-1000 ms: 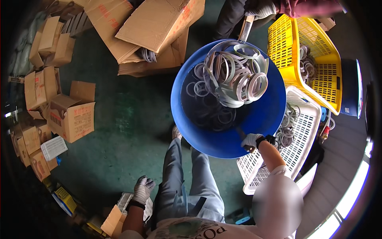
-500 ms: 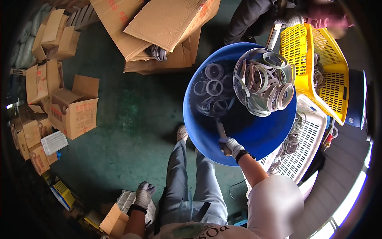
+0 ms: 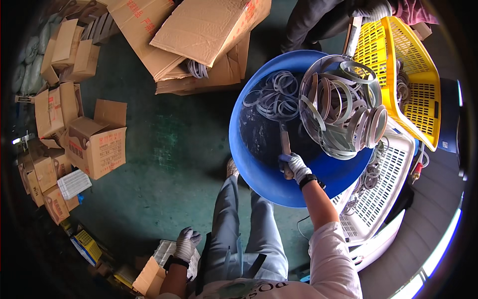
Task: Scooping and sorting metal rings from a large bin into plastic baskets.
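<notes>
My right hand, in a pale glove, is wrapped round the handle of what looks like a long-handled skimmer, inside a large blue tub. Several thin pale rings lie heaped at the skimmer's far end; its head is mostly hidden under them. Beside them, a round strainer heaped with grey and brownish rings sits over the tub's right side. Its handle reaches up to a co-worker's gloved hand. My gloved left hand hangs low by my left leg, holding nothing, fingers loosely bent and apart.
A yellow crate with rings stands right of the tub, above a white crate with more rings. Flattened cardboard lies at the far side. Open cartons line the left. A small carton stands near my left hand.
The skimmer's rings are now bunched together and stand out clearly, where they lay spread and dim. My right hand has shifted slightly right and up. The strainer has moved right and appears larger.
</notes>
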Available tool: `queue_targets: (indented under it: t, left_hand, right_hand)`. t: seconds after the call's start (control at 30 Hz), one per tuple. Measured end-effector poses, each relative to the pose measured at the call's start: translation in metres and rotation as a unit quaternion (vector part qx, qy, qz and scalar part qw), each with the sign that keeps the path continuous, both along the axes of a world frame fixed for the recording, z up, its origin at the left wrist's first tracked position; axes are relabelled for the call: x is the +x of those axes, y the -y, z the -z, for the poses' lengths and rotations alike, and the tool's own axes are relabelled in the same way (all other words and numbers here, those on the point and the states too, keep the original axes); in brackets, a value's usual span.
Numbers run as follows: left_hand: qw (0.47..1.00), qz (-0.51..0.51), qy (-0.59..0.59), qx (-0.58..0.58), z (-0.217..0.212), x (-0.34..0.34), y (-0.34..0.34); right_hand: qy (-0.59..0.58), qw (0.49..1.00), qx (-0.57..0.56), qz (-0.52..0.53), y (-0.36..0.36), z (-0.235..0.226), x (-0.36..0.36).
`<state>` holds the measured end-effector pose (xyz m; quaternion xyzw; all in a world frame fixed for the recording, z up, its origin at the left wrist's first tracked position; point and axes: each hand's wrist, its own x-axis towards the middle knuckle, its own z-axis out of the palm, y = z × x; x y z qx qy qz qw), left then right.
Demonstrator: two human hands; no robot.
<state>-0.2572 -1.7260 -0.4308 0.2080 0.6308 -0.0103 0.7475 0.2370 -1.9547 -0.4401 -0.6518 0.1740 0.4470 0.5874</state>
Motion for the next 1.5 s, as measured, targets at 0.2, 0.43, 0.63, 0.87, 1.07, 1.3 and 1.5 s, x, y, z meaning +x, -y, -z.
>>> queue_targets:
  t: [0.2,0.43,0.63,0.87,1.07,1.3,1.5]
  left_hand:
    - [1.0,0.0,0.029,-0.009,-0.003,0.0,-0.001]
    - [0.999,0.002,0.038,0.0,-0.01,0.002,-0.001]
    - [1.0,0.007,0.025,0.01,-0.012,-0.003,0.0]
    - [0.998,-0.023,0.047,0.028,-0.021,-0.011,-0.003]
    - [0.998,0.029,0.033,0.034,-0.044,0.002,-0.009]
    - [0.997,0.051,0.004,0.057,-0.061,0.01,-0.019]
    - [0.994,0.077,0.027,0.069,-0.079,0.021,-0.016]
  right_hand:
    - [0.038,0.999,0.005,0.009,0.014,-0.015,-0.027]
    - [0.067,0.997,0.002,0.034,0.026,-0.049,-0.052]
    - [0.072,0.997,0.009,0.028,0.038,-0.099,-0.077]
    - [0.09,0.993,0.051,0.056,0.053,-0.123,-0.116]
    - [0.108,0.987,0.068,0.097,0.064,-0.099,-0.137]
    - [0.129,0.98,0.099,0.115,0.061,-0.089,-0.157]
    - [0.124,0.981,0.114,0.098,0.081,-0.088,-0.163]
